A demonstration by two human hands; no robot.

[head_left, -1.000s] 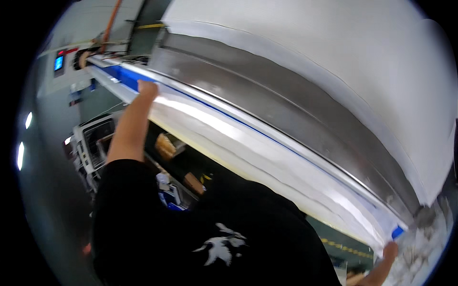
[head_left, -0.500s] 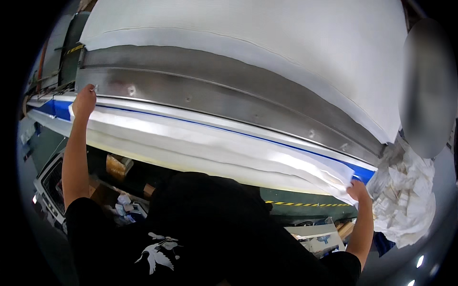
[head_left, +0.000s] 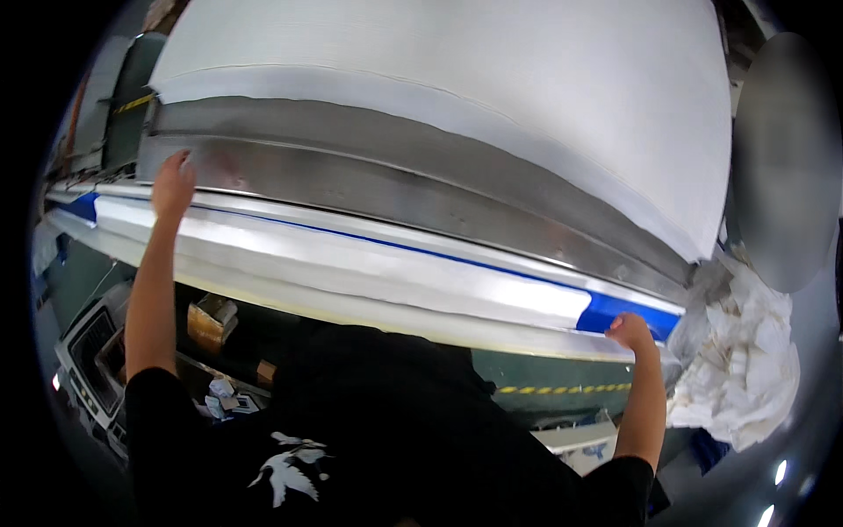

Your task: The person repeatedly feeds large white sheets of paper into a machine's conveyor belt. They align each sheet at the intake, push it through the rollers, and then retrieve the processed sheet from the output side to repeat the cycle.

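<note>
A huge roll of white sheet material [head_left: 492, 97] fills the top of the view, with a long grey metal trough [head_left: 395, 189] below it. Under the trough runs a blue bar [head_left: 628, 312] with a white sheet [head_left: 351, 268] stretched over it. My left hand [head_left: 173, 180] lies flat, fingers apart, at the sheet's upper edge where it meets the trough, far left. My right hand [head_left: 630, 332] is curled on the sheet's lower right corner, beside the bare blue end of the bar. My black shirt [head_left: 378, 439] hides what is below.
A heap of crumpled white material [head_left: 746, 360] lies at the right, below a round grey metal disc [head_left: 786, 167]. Lower left stand a grey machine box [head_left: 88, 351] and a brown cardboard box [head_left: 211, 321]. Yellow-black floor tape [head_left: 562, 387] runs under the bar.
The view has swung so the roll sits more centred. My left hand has shifted inward along the bar onto the trough's edge. My right hand stays at the sheet's right end.
</note>
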